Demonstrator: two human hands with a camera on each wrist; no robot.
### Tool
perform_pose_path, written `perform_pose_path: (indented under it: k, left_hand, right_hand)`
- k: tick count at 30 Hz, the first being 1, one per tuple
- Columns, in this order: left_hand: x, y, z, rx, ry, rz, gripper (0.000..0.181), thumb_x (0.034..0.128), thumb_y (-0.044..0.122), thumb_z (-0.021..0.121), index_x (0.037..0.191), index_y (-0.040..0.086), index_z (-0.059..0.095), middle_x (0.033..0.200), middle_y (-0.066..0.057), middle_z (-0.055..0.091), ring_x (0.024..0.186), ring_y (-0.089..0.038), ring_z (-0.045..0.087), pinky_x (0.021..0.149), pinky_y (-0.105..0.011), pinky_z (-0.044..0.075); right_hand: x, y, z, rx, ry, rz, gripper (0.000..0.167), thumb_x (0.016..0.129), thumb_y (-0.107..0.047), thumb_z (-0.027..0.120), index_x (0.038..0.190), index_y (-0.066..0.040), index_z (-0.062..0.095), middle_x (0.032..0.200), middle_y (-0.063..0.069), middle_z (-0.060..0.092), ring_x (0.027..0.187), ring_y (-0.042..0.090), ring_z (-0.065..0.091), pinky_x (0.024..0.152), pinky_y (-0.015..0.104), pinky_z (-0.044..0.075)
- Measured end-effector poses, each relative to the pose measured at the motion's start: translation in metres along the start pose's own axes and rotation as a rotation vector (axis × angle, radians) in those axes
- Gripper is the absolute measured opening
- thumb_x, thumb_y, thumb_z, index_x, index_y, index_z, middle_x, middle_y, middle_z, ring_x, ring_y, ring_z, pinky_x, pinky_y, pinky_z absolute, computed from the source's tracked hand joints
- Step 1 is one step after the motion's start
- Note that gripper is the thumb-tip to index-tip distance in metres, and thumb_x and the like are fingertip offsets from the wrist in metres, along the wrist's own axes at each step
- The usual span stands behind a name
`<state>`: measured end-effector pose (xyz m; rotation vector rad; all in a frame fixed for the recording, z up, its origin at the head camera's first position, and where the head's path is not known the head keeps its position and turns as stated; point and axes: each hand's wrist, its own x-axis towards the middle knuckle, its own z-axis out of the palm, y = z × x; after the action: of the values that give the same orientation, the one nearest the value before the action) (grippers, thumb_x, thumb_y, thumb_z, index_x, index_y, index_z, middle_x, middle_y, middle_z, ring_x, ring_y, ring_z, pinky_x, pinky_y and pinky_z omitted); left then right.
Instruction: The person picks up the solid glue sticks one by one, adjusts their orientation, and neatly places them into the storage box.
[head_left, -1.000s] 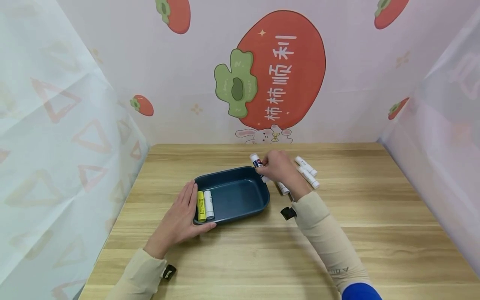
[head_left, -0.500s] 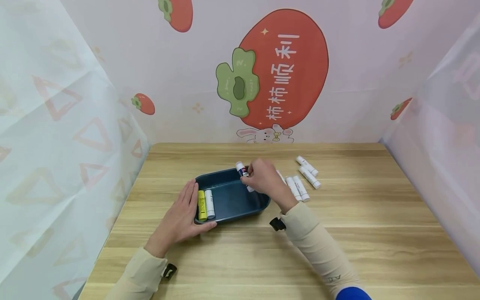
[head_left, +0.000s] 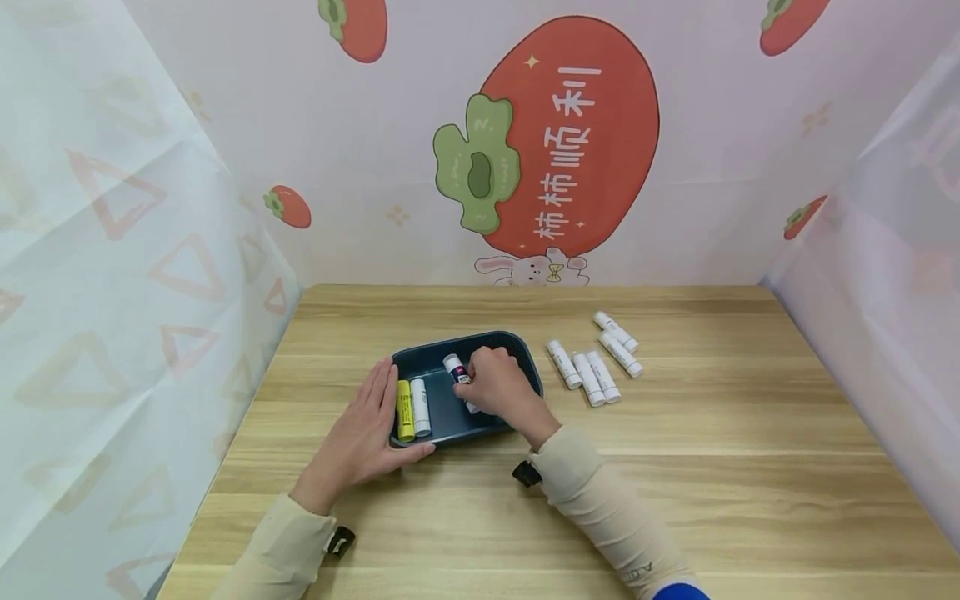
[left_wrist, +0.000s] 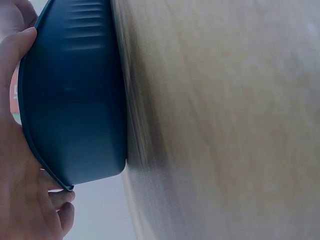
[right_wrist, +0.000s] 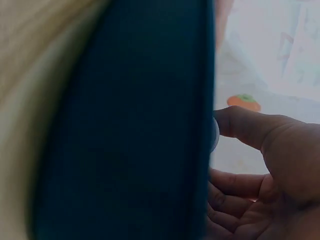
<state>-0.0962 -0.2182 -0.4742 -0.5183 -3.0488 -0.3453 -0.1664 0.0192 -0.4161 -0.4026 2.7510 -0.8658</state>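
Note:
My right hand [head_left: 501, 385] pinches a glue stick [head_left: 455, 369] with a white cap and a dark blue label, tilted inside the dark blue tray [head_left: 517, 348]. Its lower part is mostly behind my fingers. In the right wrist view the tray wall hides nearly all of the stick. My left hand [head_left: 358, 433] rests against the tray's left end, its fingers straight along that side and its thumb on the front rim. A yellow glue stick [head_left: 406, 411] and a white glue stick [head_left: 421, 407] lie side by side at the tray's left end.
Several white glue sticks lie on the wooden table [head_left: 675, 467] to the right of the tray. One group [head_left: 588, 379] is close to it, and a pair [head_left: 620, 353] is farther back. A patterned backdrop [head_left: 360, 242] rises behind the table's far edge.
My right hand has carried the blue-labelled glue stick leftward from beyond the tray's right rim into the tray. The white sticks it covered now show. My left hand has stayed in place.

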Motion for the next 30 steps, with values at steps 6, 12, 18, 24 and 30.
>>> perform_pose_path:
  k: [6,12,18,24,30]
  left_hand:
    - [0.000,0.001,0.000,-0.003,-0.008,-0.009,0.129,0.0862,0.083,0.060,0.167,-0.006,0.012,0.177,-0.023,0.009,0.165,-0.041,0.013,0.132,-0.053,0.026]
    - [0.000,0.001,-0.001,-0.002,-0.001,-0.004,0.129,0.0865,0.082,0.060,0.167,-0.006,0.012,0.177,-0.024,0.009,0.165,-0.041,0.013,0.132,-0.053,0.027]
    - [-0.001,0.000,0.000,-0.005,0.005,0.009,0.128,0.0871,0.081,0.061,0.166,-0.007,0.013,0.177,-0.025,0.009,0.165,-0.042,0.013,0.132,-0.054,0.026]
    - [-0.001,0.000,0.000,-0.005,0.007,0.015,0.128,0.0871,0.080,0.062,0.166,-0.008,0.012,0.177,-0.025,0.009,0.165,-0.042,0.013,0.132,-0.054,0.026]
    - [-0.001,0.000,-0.001,-0.002,0.011,0.011,0.128,0.0871,0.080,0.062,0.166,-0.008,0.013,0.177,-0.025,0.009,0.165,-0.042,0.014,0.132,-0.053,0.027]
  right_hand:
    - [0.002,-0.005,0.020,0.029,-0.029,0.027,0.042,0.096,-0.027,0.078,0.061,-0.011,0.061,0.060,-0.001,0.057,0.050,0.011,0.053,0.046,0.021,0.042]
    - [0.005,-0.011,0.036,0.034,-0.047,0.067,0.032,0.096,-0.027,0.079,0.074,-0.007,0.066,0.068,0.002,0.062,0.054,0.015,0.059,0.050,0.022,0.049]
    - [0.009,-0.015,0.051,0.001,-0.056,0.096,0.028,0.095,-0.029,0.080,0.099,-0.003,0.073,0.083,0.005,0.067,0.065,0.017,0.064,0.054,0.024,0.051]
    - [0.013,-0.017,0.060,-0.008,-0.050,0.111,0.029,0.095,-0.031,0.080,0.101,-0.003,0.073,0.084,0.005,0.067,0.068,0.018,0.063,0.058,0.027,0.051]
    - [0.016,-0.019,0.062,0.013,-0.050,0.115,0.028,0.096,-0.031,0.079,0.099,-0.004,0.072,0.084,0.005,0.066,0.069,0.019,0.063,0.058,0.028,0.051]
